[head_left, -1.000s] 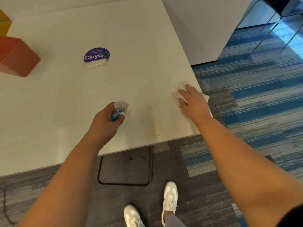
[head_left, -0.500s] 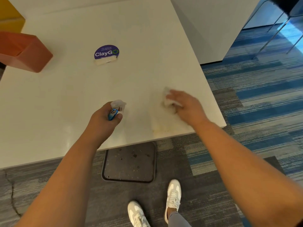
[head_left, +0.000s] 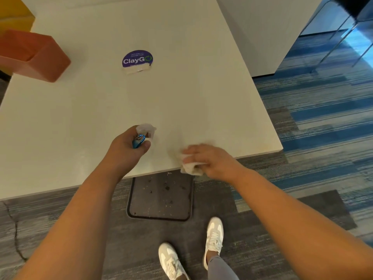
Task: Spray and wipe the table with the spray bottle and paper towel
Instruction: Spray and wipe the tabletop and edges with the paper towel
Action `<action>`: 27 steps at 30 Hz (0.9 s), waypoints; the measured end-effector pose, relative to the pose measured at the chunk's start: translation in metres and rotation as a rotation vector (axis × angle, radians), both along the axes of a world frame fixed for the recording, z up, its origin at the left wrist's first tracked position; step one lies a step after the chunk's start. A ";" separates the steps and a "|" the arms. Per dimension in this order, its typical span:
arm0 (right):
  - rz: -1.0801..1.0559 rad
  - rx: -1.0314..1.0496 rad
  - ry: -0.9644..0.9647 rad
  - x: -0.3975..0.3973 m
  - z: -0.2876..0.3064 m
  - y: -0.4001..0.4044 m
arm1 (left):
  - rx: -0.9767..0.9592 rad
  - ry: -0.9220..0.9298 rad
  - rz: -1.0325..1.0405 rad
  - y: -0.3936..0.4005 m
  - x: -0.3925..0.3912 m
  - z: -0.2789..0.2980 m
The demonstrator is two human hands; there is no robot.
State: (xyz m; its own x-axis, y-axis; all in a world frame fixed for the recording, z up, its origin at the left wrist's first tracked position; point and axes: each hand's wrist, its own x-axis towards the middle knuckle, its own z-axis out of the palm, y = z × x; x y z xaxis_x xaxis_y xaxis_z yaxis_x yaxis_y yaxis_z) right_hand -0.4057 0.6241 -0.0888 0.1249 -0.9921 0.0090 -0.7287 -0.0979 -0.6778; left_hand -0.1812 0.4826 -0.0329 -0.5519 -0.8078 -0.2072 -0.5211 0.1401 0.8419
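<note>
The left hand (head_left: pixel 126 147) grips the spray bottle (head_left: pixel 144 133) over the table (head_left: pixel 101 110), and at its 4 o'clock the right hand (head_left: pixel 212 160) holds the paper towel (head_left: pixel 189 166) on the table's near edge.

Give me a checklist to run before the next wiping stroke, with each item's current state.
1. Towel gripped by right hand: ok.
2. Towel fully on the table: not ok, part of it hangs over the near edge.
3. Bottle held clear of the towel by left hand: ok.
4. Surface wet enough to wipe: cannot tell.
5. Path across the table to the sticker free of things: ok.
6. Orange block away from the wiped area: ok.
</note>
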 end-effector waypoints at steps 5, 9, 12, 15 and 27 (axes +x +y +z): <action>-0.429 -0.084 0.076 -0.039 0.000 -0.022 | -0.011 0.017 -0.015 0.001 0.009 0.004; -0.330 -0.096 0.223 -0.016 -0.018 -0.029 | -0.026 0.010 -0.019 0.001 0.014 0.002; -0.122 -0.135 0.182 0.033 -0.020 -0.013 | -0.015 0.008 -0.019 0.002 0.015 0.002; 0.003 -0.124 0.043 0.055 -0.013 0.005 | -0.011 0.009 -0.029 0.003 0.017 0.005; -0.312 -0.089 0.242 0.044 -0.010 -0.021 | -0.009 0.040 -0.033 0.007 0.039 0.006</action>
State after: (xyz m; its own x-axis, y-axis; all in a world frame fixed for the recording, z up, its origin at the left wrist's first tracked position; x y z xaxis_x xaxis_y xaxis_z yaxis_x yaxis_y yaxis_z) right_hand -0.3614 0.6029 -0.0986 -0.1734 -0.9794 0.1034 -0.8700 0.1031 -0.4821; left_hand -0.1425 0.4892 -0.0270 -0.5856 -0.7910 -0.1771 -0.4823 0.1644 0.8604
